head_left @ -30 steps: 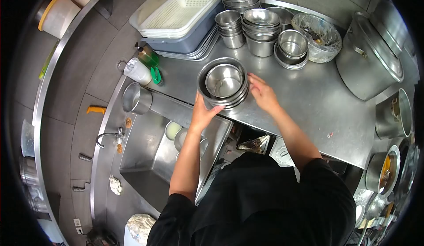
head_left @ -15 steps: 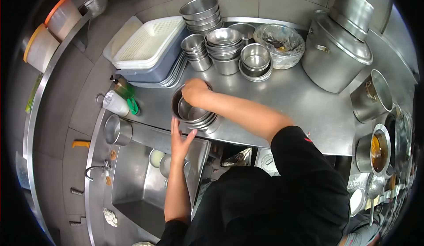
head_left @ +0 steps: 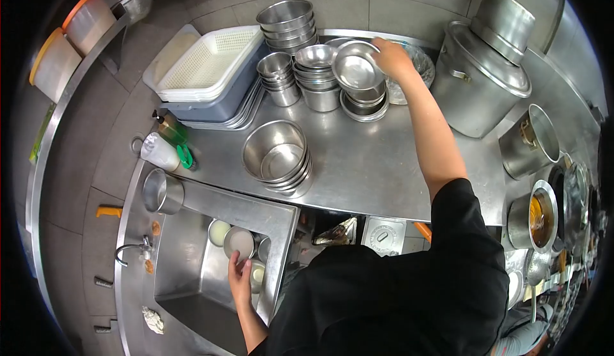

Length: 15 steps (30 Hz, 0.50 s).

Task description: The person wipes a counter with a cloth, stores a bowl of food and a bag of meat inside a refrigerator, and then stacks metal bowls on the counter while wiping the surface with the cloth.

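Observation:
My right hand [head_left: 391, 59] reaches to the back of the steel counter, its fingers closed on the rim of a shiny metal bowl [head_left: 355, 68]. That bowl is tilted toward me, above a short stack of steel pots and lids [head_left: 364, 112]. My left hand [head_left: 240, 280] is over the sink [head_left: 185, 254], fingers apart and holding nothing. Its fingertips are near a round container of whitish liquid [head_left: 238, 243]; whether they touch is unclear. Nested steel bowls [head_left: 274, 153] stand on the counter near the sink, with no hand on them.
Stacked steel bowls [head_left: 285, 17] and pots [head_left: 320, 94] line the back. White plastic baskets [head_left: 211, 65] sit at the left, a large lidded stockpot [head_left: 480, 91] at the right. A pot of amber liquid [head_left: 540, 222] is at far right. A faucet [head_left: 134, 248] stands beside the sink.
My right hand has moved from inside the nested bowls to the back right, now holding a metal bowl. My left hand has left the nested bowls' rim and dropped over the sink.

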### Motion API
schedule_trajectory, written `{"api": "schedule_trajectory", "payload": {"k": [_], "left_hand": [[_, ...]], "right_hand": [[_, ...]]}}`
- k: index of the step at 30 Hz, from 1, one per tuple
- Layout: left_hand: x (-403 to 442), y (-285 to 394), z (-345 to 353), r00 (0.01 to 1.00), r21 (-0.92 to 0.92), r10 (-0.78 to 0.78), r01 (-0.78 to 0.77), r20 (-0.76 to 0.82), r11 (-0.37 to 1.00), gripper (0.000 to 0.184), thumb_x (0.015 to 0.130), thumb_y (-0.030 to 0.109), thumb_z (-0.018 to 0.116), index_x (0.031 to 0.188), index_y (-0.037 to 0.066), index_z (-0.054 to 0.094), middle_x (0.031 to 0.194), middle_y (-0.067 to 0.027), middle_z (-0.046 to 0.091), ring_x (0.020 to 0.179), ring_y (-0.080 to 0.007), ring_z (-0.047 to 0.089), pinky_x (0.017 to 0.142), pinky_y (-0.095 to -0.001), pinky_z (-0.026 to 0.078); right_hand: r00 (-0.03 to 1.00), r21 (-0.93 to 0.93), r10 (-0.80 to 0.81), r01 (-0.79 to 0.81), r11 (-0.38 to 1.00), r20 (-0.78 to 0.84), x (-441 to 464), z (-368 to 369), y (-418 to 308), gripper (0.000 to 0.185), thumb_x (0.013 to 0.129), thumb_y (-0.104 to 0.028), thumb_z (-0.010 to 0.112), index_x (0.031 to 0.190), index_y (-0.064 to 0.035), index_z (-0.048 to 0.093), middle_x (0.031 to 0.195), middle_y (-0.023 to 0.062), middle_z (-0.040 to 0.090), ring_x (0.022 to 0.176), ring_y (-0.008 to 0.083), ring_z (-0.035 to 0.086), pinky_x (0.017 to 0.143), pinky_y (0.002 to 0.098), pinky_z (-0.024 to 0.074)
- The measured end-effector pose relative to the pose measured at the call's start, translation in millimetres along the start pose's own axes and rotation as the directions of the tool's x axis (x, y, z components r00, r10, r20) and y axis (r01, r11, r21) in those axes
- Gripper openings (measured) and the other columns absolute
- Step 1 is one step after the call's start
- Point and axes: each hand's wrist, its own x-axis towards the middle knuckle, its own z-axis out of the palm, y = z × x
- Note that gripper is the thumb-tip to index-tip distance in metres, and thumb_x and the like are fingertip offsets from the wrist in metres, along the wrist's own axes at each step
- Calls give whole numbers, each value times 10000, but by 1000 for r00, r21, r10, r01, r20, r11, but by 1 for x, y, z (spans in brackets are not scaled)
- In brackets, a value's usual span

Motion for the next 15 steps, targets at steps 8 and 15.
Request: {"api": "schedule_trajectory", "payload": {"k": [8,15], "left_hand": [[-13,-15,8,997,73,-83,83,-5,994,534,948,186,675,1405,-2,474,1388,-115,533,1152,-189,569,931,-307,468],[-15,-5,24,1000,98,22,-23,12,995,511,942,225,688,1377,16,521,1193,-110,651,1013,-169,629,855,-291,490]], "right_hand": [[967,-223,191,-152,963,166,13,77,52,453,850,-183,572,1300,-141,604,1197,207,666,1096,360,655,946,461,509],[962,-223,273,-265,938,8,-7,73,16,486,864,-225,591,1338,-122,555,1206,201,648,1161,346,615,974,461,492]]}}
